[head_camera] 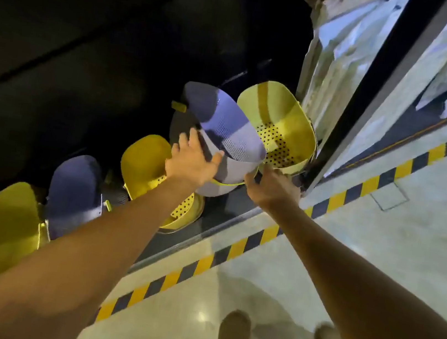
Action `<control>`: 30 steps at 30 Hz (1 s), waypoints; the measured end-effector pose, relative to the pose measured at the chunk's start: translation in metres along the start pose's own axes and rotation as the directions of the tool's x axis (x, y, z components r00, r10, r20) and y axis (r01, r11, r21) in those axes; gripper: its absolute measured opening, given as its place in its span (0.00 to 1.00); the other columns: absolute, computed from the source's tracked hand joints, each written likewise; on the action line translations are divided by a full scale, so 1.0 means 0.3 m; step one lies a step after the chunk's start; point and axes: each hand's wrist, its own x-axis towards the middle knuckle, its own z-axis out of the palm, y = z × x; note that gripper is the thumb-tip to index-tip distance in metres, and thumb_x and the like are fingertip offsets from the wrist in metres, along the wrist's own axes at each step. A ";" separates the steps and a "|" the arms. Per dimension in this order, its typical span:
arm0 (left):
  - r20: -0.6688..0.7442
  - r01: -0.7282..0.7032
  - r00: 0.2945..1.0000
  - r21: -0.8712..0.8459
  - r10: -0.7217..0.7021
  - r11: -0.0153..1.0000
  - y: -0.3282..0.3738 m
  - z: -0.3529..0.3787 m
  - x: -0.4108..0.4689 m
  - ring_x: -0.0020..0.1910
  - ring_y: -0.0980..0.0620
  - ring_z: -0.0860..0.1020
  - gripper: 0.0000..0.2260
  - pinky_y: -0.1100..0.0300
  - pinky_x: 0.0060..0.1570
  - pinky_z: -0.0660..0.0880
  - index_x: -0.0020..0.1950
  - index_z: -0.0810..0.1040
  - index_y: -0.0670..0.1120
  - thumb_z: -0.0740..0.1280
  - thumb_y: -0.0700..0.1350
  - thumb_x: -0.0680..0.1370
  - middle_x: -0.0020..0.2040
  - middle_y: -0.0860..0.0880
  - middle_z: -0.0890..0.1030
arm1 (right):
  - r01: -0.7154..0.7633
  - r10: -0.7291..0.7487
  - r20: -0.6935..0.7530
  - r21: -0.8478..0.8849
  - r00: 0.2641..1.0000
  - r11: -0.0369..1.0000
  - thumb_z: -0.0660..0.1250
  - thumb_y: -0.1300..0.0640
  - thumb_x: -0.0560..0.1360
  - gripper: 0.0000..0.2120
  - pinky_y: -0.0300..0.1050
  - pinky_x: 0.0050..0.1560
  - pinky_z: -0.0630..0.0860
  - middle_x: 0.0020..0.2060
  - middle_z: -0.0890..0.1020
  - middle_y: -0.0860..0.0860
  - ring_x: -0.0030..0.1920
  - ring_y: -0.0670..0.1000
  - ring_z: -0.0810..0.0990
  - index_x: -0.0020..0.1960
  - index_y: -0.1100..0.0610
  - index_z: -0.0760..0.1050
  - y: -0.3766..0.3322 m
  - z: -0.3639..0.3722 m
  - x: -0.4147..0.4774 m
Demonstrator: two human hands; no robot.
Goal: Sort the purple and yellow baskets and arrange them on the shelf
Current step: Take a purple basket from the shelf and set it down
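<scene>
The purple basket (224, 128) looks like smooth, matt plastic pierced with fine holes; the yellow basket (280, 128) beside it is glossier plastic with larger perforations. The floor (362, 262) is polished and reflective, edged with striped tape (233, 250). The shelf (224, 213) seems dark matt metal, though dimness obscures it.

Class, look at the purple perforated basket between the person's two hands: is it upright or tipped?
Tipped. The purple perforated basket leans, its open mouth facing the camera and its holed inner wall visible.
</scene>
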 end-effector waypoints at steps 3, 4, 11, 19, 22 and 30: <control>0.063 0.129 0.991 -0.191 -0.119 0.973 -0.015 0.034 0.086 0.74 0.38 0.61 0.38 0.44 0.68 0.63 0.78 0.52 0.44 0.60 0.64 0.76 0.76 0.42 0.58 | -0.222 0.183 0.129 0.448 0.975 0.866 0.56 0.40 0.78 0.30 0.55 0.65 0.66 0.69 0.70 0.61 0.68 0.63 0.68 0.73 0.59 0.61 -0.013 0.079 0.064; 0.099 0.170 0.984 -0.243 -0.150 0.955 -0.017 0.039 0.107 0.73 0.38 0.62 0.38 0.44 0.68 0.63 0.77 0.53 0.43 0.61 0.64 0.76 0.75 0.41 0.59 | -0.282 0.216 0.182 0.564 0.959 0.776 0.57 0.40 0.78 0.32 0.55 0.66 0.65 0.71 0.67 0.61 0.69 0.63 0.67 0.74 0.59 0.58 -0.022 0.098 0.085; 0.213 0.303 0.950 -0.444 -0.230 0.843 -0.006 0.079 0.219 0.68 0.36 0.68 0.35 0.42 0.61 0.73 0.73 0.56 0.44 0.68 0.57 0.74 0.72 0.41 0.64 | -0.435 0.226 0.375 0.820 0.899 0.372 0.62 0.49 0.78 0.26 0.58 0.57 0.76 0.65 0.71 0.54 0.63 0.66 0.75 0.73 0.51 0.59 -0.059 0.184 0.214; 0.219 0.324 0.946 -0.592 -0.240 0.738 -0.011 0.117 0.230 0.61 0.37 0.74 0.29 0.41 0.56 0.77 0.64 0.57 0.48 0.70 0.45 0.70 0.64 0.40 0.70 | -0.389 0.218 0.342 0.892 0.914 0.229 0.63 0.63 0.75 0.29 0.55 0.48 0.80 0.64 0.71 0.57 0.48 0.62 0.78 0.73 0.53 0.59 -0.074 0.222 0.234; 0.195 0.298 0.955 -0.622 -0.225 0.724 -0.025 0.119 0.213 0.61 0.38 0.74 0.28 0.41 0.56 0.76 0.65 0.57 0.49 0.69 0.43 0.71 0.64 0.41 0.70 | -0.328 0.182 0.287 0.907 0.941 0.266 0.63 0.65 0.74 0.33 0.53 0.47 0.81 0.60 0.71 0.55 0.47 0.60 0.78 0.74 0.49 0.56 -0.065 0.220 0.226; 0.129 0.186 0.982 -0.787 -0.138 0.589 -0.041 -0.006 0.036 0.65 0.41 0.73 0.35 0.42 0.59 0.75 0.74 0.53 0.53 0.67 0.35 0.74 0.67 0.45 0.72 | -0.219 0.164 0.146 0.690 0.976 0.690 0.66 0.53 0.74 0.33 0.55 0.57 0.73 0.67 0.67 0.57 0.63 0.61 0.71 0.73 0.47 0.54 -0.039 0.078 0.099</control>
